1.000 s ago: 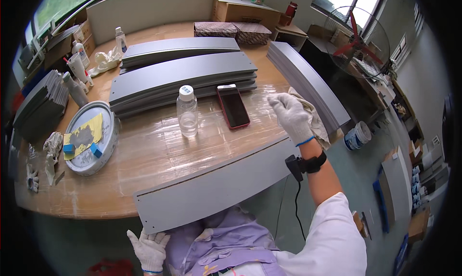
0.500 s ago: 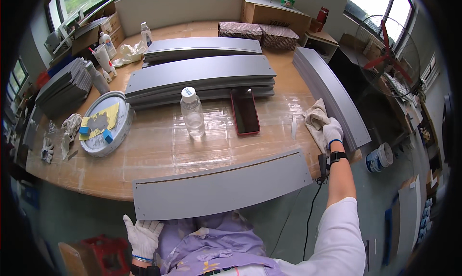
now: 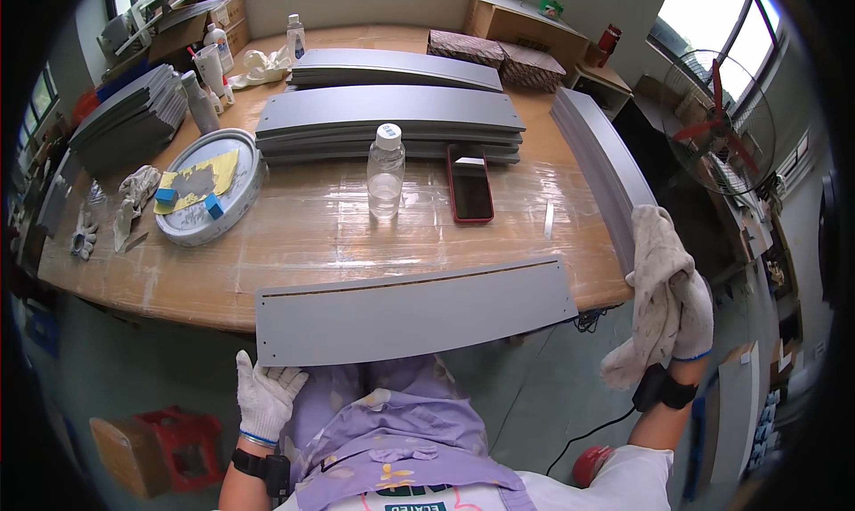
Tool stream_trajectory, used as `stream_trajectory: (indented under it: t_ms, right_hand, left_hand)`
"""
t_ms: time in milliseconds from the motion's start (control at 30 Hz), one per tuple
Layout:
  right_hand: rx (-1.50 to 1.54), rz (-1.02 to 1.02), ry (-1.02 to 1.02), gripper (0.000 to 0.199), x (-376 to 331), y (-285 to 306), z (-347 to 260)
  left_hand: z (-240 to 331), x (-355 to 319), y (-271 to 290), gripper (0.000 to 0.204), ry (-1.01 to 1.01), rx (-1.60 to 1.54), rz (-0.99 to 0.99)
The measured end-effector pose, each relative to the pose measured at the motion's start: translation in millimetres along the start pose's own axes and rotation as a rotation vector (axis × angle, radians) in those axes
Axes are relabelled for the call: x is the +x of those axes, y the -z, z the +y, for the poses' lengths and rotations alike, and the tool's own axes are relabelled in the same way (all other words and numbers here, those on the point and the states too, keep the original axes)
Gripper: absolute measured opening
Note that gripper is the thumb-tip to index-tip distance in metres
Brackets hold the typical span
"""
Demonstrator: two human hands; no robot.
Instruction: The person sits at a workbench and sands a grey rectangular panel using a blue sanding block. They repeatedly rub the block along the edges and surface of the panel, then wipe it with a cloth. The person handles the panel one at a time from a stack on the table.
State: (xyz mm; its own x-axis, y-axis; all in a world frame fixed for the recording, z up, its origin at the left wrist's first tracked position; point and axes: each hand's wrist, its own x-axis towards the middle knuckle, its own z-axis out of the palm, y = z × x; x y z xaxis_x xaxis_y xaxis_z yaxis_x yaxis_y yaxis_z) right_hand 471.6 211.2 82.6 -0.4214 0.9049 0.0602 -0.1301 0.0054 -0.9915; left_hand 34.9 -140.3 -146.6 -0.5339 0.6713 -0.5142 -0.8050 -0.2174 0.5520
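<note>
left hand (image 3: pixel 264 395) grips the panel (image 3: pixel 414 310) overhanging the surface's (image 3: pixel 312 235) near edge; right hand (image 3: pixel 686 310) clutches a rag (image 3: pixel 655 288). one-handed, the panel could tip off.

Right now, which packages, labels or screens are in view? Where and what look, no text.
Phone: flat on the table, right of the clear bottle; dark screen, red case.
Clear bottle: table centre, upright, white cap, no label visible.
Two patterned boxes: far edge, dark brown, rectangular.
Cardboard box: behind them, tan, long.
White bottle: far left, coloured label.
Round tin: left of the clear bottle, pale, holding yellow and blue pieces.
</note>
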Motion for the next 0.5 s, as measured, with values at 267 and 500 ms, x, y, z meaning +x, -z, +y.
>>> stream_trajectory:
  t_ms: [267, 500]
  right_hand:
    - [-0.797, -0.511, -0.396, 0.037, 24, -160, 45]
    - [-1.198, -0.783, -0.301, 0.040, -18, -308, 56]
  left_hand:
    - [14, -9, 17, 0.053, -0.573, 0.476, 0.293]
    - [35, -60, -90, 0.097, -0.768, 1.184, -0.530]
